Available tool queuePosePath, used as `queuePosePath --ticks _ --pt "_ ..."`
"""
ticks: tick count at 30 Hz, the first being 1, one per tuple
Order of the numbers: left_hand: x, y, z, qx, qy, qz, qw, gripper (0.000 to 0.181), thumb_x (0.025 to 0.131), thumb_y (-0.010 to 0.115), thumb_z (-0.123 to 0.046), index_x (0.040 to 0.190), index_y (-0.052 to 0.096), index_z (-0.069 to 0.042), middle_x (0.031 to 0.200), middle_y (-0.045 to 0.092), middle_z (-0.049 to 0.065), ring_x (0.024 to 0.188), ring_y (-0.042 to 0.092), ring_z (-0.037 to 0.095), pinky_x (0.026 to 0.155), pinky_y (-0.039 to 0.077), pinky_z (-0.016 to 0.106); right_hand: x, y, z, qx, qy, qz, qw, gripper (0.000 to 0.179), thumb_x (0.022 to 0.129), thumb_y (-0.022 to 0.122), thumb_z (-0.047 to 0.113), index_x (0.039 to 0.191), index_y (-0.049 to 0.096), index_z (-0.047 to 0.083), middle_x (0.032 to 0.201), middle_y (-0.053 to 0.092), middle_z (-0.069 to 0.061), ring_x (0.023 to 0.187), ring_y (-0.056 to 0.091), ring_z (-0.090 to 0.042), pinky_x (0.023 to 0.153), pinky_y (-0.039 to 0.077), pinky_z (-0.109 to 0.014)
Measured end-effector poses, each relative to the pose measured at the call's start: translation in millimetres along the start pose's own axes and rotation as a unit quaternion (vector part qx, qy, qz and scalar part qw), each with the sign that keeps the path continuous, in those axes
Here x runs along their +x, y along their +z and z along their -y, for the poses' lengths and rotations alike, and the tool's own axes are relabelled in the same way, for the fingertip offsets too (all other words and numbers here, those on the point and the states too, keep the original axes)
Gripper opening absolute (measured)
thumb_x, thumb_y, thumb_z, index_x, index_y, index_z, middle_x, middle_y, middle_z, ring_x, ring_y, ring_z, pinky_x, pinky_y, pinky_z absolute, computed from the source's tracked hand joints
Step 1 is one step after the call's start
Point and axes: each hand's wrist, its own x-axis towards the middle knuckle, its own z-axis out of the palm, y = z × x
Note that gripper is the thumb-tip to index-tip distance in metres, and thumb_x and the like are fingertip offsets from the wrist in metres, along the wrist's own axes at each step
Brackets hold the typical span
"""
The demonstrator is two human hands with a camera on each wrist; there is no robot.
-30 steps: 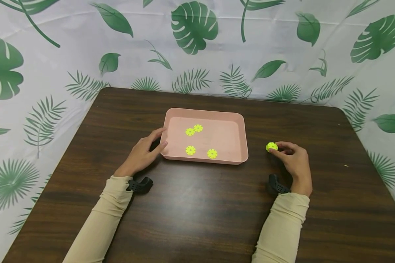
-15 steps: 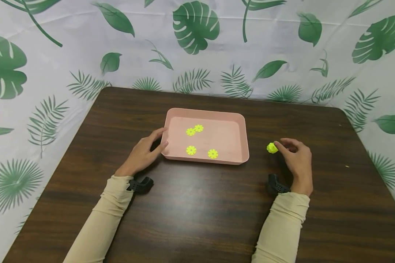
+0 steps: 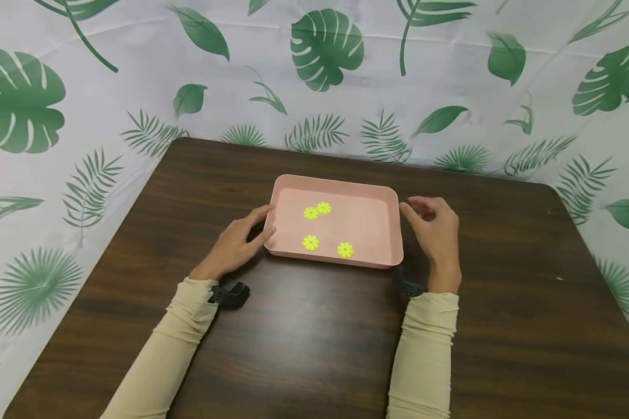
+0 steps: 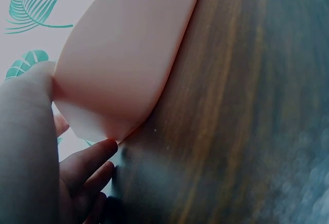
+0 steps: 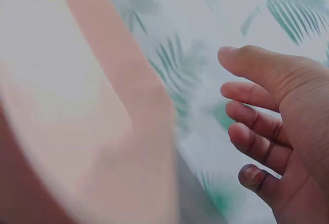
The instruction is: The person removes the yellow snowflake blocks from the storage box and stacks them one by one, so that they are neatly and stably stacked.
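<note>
A shallow pink tray point(image 3: 364, 224) lies on the table with several yellow notched discs in it. Two discs point(image 3: 311, 213) overlap towards the back, one disc point(image 3: 311, 242) is at the front left, and another disc point(image 3: 345, 249) at the front right. My left hand point(image 3: 230, 247) grips the tray's left end; in the left wrist view its thumb is at the rim and its fingertips point(image 4: 105, 147) touch low on the wall. Beside the right wall hovers my right hand point(image 3: 435, 233). The right wrist view shows its fingers point(image 5: 252, 93) loosely bent, with nothing visible between them.
The dark wooden table point(image 3: 314, 349) extends around the tray, its back edge against a white cloth point(image 3: 230, 70) printed with green leaves. A tiny pale speck point(image 3: 559, 278) lies far right. Each wrist wears a black mount point(image 3: 230, 295).
My right hand has moved left and back, up to the tray's right wall. The yellow discs its fingers pinched earlier are out of sight. My left hand has kept its hold on the tray.
</note>
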Motion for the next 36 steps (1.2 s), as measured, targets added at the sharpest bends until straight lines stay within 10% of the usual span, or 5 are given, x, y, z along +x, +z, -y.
queuePosePath --ticks 11,18,36 --pt "-0.5 -1.8 0.2 0.008 0.003 -0.002 1.0000 0.060 0.107 0.053 -0.045 0.160 0.038 -0.021 0.157 0.050 0.007 0.145 0.045 0.027 0.118 0.034 0.054 9.2 75.9 47.6 0.032 -0.076 0.144 0.9861 0.028 0.097 0.076 0.018 0.120 0.076 0.003 0.107 0.067 -0.016 0.089 0.058 -0.030 0.079 0.048 -0.041" --pt "-1.9 0.9 0.7 0.011 -0.004 0.002 0.9999 0.061 0.107 0.052 -0.046 0.161 0.037 -0.023 0.158 0.048 0.005 0.146 0.043 0.028 0.119 0.032 0.055 4.3 113.2 58.5 0.005 -0.008 0.249 0.9686 0.036 0.099 0.072 0.019 0.130 0.069 0.000 0.115 0.064 -0.016 0.095 0.059 -0.030 0.084 0.052 -0.041" --pt "-1.5 -0.7 -0.1 0.010 -0.004 -0.005 0.9999 0.059 0.107 0.053 -0.045 0.160 0.038 -0.024 0.158 0.048 0.005 0.146 0.043 0.027 0.118 0.032 0.056 5.6 123.0 55.8 -0.050 0.000 0.289 0.9561 0.039 0.098 0.071 0.014 0.134 0.066 -0.002 0.103 0.053 -0.016 0.095 0.050 -0.029 0.084 0.044 -0.039"
